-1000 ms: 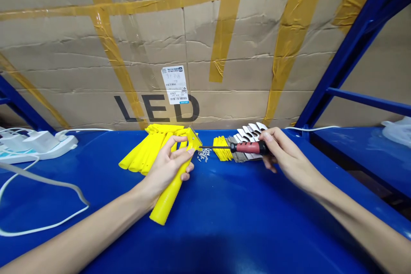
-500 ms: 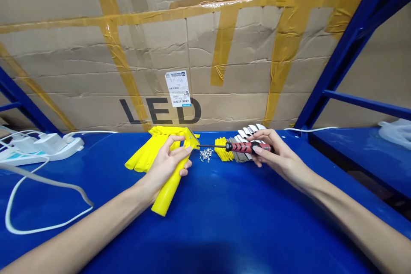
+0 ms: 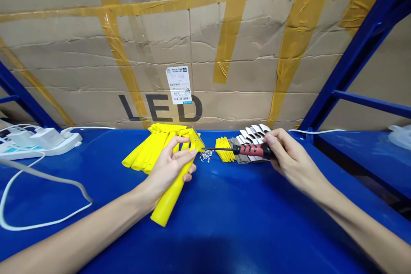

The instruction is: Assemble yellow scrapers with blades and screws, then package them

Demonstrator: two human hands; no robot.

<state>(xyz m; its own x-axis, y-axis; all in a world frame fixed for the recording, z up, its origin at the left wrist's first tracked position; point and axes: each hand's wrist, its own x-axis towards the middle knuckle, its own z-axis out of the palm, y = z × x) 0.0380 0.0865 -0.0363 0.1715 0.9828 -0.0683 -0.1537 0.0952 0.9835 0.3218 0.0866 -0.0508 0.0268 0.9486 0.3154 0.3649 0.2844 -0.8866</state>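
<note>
My left hand (image 3: 175, 162) is wrapped round the yellow handle of a scraper (image 3: 170, 199), which slants with its head up and to the right. A thin metal blade edge and a screw show at that head. My right hand (image 3: 290, 156) grips the rear of a red and black screwdriver (image 3: 252, 150). Its shaft points left, and the tip meets the scraper's head near my left thumb. Small loose screws (image 3: 205, 156) lie just behind the shaft. Several more yellow handles (image 3: 141, 154) are piled behind my left hand.
Stacked yellow plates (image 3: 224, 150), grey blades (image 3: 242, 156) and white curved pieces (image 3: 253, 132) lie behind the screwdriver on the blue table (image 3: 218, 222). At left is a white power strip (image 3: 64, 145) with a looping cable (image 3: 48, 227). A large taped carton (image 3: 154, 55) stands behind, between blue metal posts (image 3: 346, 60).
My right hand has shifted back along the screwdriver handle, its fingers now at the rear end. The screwdriver tip stays at the scraper's head. The view has shifted slightly.
</note>
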